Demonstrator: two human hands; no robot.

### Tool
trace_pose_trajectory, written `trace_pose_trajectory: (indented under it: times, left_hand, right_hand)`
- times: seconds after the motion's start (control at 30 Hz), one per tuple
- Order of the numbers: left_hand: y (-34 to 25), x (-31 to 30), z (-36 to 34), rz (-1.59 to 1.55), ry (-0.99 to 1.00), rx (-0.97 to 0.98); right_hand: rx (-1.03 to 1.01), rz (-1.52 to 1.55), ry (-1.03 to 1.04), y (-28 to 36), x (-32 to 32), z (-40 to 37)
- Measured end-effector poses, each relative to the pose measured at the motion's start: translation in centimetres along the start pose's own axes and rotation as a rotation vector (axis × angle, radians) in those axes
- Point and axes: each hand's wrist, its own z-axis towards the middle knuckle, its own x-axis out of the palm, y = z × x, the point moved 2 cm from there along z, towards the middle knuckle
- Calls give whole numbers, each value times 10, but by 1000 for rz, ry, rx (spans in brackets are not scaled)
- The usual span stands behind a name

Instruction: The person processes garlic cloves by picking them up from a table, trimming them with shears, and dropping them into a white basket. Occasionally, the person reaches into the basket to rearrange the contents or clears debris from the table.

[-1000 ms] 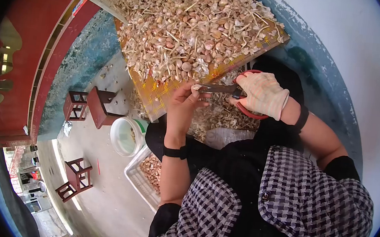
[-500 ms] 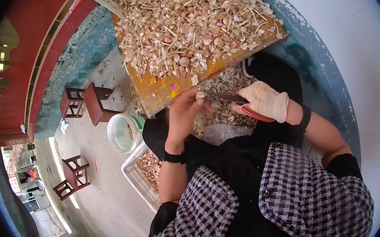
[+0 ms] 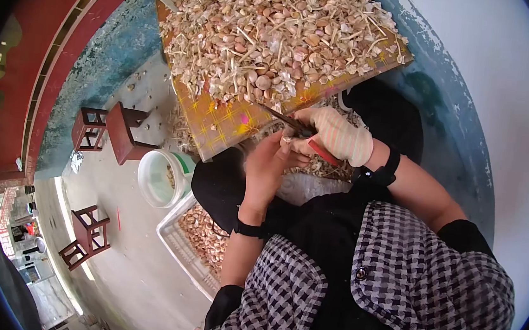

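My right hand [image 3: 341, 138], in a striped knit glove, grips scissors [image 3: 318, 146] with red handles. Their dark blades point up and left toward the table edge. Bare, my left hand [image 3: 266, 170] pinches a small pale piece of garlic [image 3: 287, 140] at its fingertips, just below the blades and close to the gloved fingers. In front of both hands, a large heap of garlic cloves, skins and dry stalks [image 3: 270, 44] covers most of a low table [image 3: 214, 128] with a yellow patterned top.
Left of my knee stands a white bucket [image 3: 149, 176]. A white plastic basket [image 3: 168, 235] beside it holds many cloves. Dark red wooden stools [image 3: 87, 237] stand on the concrete floor. Skins and stalks litter the ground under the table; a blue and white wall [image 3: 466, 121] rises at right.
My gloved hand with the scissors has moved left, closer to my left hand. The blades now reach further left over the table edge. The whole view has shifted slightly.
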Motion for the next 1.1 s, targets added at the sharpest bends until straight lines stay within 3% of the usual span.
trace_pose_trajectory:
  times: [0.07, 0.17, 0.27, 0.4, 0.73, 0.9, 1.03, 1.1]
  left_hand:
    - [5, -2, -3, -22, -95, 58]
    - [8, -5, -1, -65, -177, 91]
    - [8, -15, -2, -119, -182, 162]
    - [-5, -18, -14, -46, -118, 196]
    - [-9, -13, -29, 178, -143, 300]
    - [-12, -5, -35, 109, -100, 329]
    - [-10, 0, -38, 31, -68, 359]
    - [-14, 3, -39, 6, -79, 285]
  right_hand:
    - [44, 210, 21, -11, 9, 7]
    - [72, -18, -27, 2, 10, 5]
    - [-107, -712, -168, 42, 2, -12]
    - [-101, -1124, -51, 54, -9, -31]
    - [73, -1101, 63, 63, -9, -49]
    - [86, -1152, 100, 49, -6, -56]
    - [42, -1011, 159, 49, -7, -61]
    - [14, -848, 180, 46, -2, -60]
